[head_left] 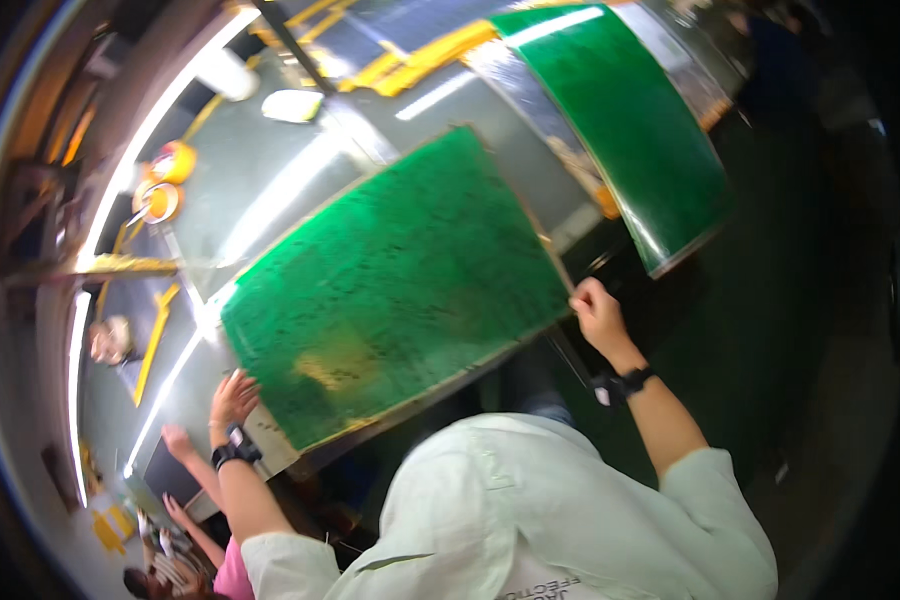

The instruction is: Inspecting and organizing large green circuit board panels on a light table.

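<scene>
A large green sheet [400, 280], covered with dark specks and with a yellowish patch near its front, lies slanted in front of me over the grey worktable. At its right corner my right hand [598, 312] is closed, the fingers gripping the sheet's edge. My left hand [233, 398] is at the left edge, fingers apart and fingertips touching the rim. A black band circles each wrist.
Another green sheet [625, 125] lies at the far right, on a stack reaching past the table edge. Orange tape rolls [165, 200] and a white-and-yellow item [292, 106] rest on the grey table [240, 180]. Another person's hand [178, 443] and pink sleeve [232, 572] are close at my left.
</scene>
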`<state>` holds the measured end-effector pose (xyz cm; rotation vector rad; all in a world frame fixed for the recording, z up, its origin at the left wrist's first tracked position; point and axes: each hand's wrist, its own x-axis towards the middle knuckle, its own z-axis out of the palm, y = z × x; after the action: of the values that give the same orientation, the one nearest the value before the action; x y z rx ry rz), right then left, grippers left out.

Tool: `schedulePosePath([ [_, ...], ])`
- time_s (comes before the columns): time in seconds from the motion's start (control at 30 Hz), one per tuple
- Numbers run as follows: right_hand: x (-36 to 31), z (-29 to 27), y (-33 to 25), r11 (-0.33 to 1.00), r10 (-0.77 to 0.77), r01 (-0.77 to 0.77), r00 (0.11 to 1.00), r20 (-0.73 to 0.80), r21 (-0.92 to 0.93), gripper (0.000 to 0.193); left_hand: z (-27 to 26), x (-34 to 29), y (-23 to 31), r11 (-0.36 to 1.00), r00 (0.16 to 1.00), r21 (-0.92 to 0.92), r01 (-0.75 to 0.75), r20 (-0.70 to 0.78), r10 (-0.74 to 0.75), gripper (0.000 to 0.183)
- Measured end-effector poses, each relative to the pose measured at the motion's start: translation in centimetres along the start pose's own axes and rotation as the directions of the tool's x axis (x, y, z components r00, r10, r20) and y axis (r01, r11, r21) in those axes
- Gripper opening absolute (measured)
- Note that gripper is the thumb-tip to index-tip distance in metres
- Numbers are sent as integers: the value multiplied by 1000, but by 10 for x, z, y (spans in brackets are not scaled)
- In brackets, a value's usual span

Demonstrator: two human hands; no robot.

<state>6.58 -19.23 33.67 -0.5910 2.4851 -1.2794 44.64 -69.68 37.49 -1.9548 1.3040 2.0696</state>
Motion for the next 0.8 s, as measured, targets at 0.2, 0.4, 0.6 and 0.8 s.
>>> schedulePosePath([
  [0.2, -8, -13, 19, 998, 48, -46, 998, 47, -38, 8, 40, 70, 36, 929, 919, 267, -257, -231, 320, 28],
  [0.4, -12, -14, 18, 980, 178, -188, 975, 134, 66, 11, 59, 94, 39, 602, 516, 753, -264, -417, 748, 39],
  [0.6, -8, -10, 14, 973, 222, -229, 959, 177, 22, 12, 58, 89, 42, 535, 487, 795, -287, -360, 796, 45],
  [0.8, -7, -10, 16, 972, 233, -236, 957, 170, -3, 12, 59, 102, 40, 443, 482, 865, -236, -291, 826, 33],
])
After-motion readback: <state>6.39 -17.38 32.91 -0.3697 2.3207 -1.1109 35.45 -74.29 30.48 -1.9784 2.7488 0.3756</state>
